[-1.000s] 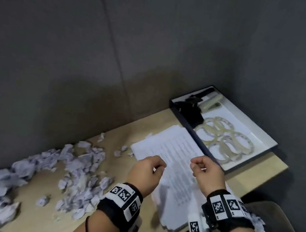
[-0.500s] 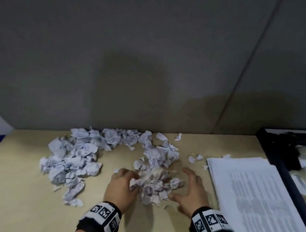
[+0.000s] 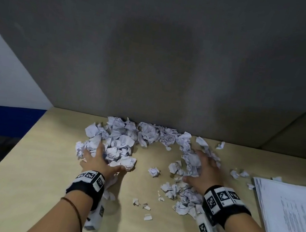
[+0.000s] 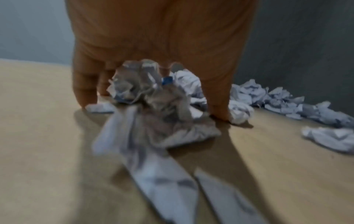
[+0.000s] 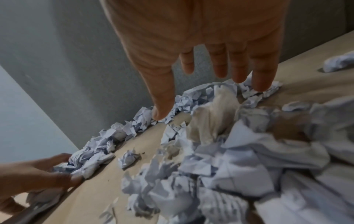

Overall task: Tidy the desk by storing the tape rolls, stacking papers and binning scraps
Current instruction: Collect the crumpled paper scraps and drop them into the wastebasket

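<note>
Two hands: I have both down on the desk (image 3: 20,185), one at each end of an arc of crumpled paper scraps (image 3: 145,134).
Left hand: my left hand (image 3: 99,157) lies palm down over the left clump of scraps (image 3: 118,148), fingers spread and bent down over the paper. From the left wrist view the fingertips (image 4: 84,98) touch the desk top with crumpled pieces (image 4: 153,94) bunched under the palm; I would call it cupping, not pinching.
Right hand: my right hand (image 3: 203,168) is flat and spread over the right clump (image 3: 186,179). From the right wrist view the fingers (image 5: 262,72) are straight and apart, the tips just above or on the scraps (image 5: 249,136); nothing is pinched.
Scraps: they run along the grey wall (image 3: 156,57) at the back of the desk and curve toward me on both sides. One small ball (image 3: 153,171) lies alone between my hands, and a few tiny bits (image 3: 143,205) lie nearer me.
Stray bits: several small pieces (image 3: 238,174) lie between my right hand and the papers.
Papers: a stack of printed sheets (image 3: 291,214) lies on the right of the desk, apart from my right hand.
Wrists: each wrist carries a black band with square printed markers (image 3: 90,178).
Blur: both wrist views are smeared, so I cannot tell how firmly the left fingers press the paper.
</note>
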{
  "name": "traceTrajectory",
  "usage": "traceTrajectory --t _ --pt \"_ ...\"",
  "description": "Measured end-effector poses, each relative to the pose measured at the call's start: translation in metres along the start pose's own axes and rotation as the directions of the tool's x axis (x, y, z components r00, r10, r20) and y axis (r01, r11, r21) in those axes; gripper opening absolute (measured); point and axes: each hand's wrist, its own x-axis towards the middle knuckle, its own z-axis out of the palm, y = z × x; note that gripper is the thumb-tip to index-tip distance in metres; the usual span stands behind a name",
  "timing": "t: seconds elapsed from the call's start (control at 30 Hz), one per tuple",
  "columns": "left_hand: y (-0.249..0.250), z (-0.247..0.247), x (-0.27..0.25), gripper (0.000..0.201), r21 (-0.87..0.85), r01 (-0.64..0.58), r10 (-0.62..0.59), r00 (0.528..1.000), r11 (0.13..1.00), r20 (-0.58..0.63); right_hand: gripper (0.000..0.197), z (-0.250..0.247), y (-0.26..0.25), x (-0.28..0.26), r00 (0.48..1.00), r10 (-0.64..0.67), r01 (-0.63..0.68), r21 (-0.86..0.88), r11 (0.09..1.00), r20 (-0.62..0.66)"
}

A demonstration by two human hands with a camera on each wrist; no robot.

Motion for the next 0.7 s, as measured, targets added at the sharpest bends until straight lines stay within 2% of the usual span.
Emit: traceTrajectory --t 0.1,0.2,0.27,0.43,0.5,0.63,0.7 --pt "0.003 0.011 0.000 0.079 0.055 -0.058 0.058 0.998 0.997 0.009 0.101 0.006 0.002 0.002 1.000 0.003 -0.003 0.017 1.000 -0.017" --pt "0.013 0.021 -0.007 0.053 0.014 -0.126 0.126 0.992 0.992 -0.010 0.104 0.009 0.006 0.007 1.000 0.006 -0.006 -0.010 1.000 -0.027" --pt "0.021 0.029 -0.013 0.048 -0.009 -0.166 0.166 0.986 0.986 0.016 0.110 0.011 0.008 0.013 1.000 -0.003 0.005 -0.078 0.997 0.026" --pt "0.037 0.036 -0.026 0.042 -0.135 -0.229 0.241 0.967 0.964 0.079 0.120 0.023 0.003 0.024 0.965 0.001 0.093 -0.350 0.932 0.260" --pt "0.042 0.038 -0.032 0.038 -0.166 -0.264 0.277 0.959 0.950 0.058 0.108 0.027 -0.002 0.025 0.961 0.012 0.109 -0.419 0.901 0.277" --pt "0.049 0.034 -0.043 0.036 -0.209 -0.315 0.326 0.945 0.926 0.020 0.058 0.027 -0.009 0.025 0.980 -0.054 0.134 -0.439 0.888 0.190" --pt "0.051 0.031 -0.048 0.040 -0.221 -0.328 0.338 0.941 0.918 0.009 0.047 0.028 -0.011 0.025 0.983 -0.060 0.135 -0.452 0.882 0.176"
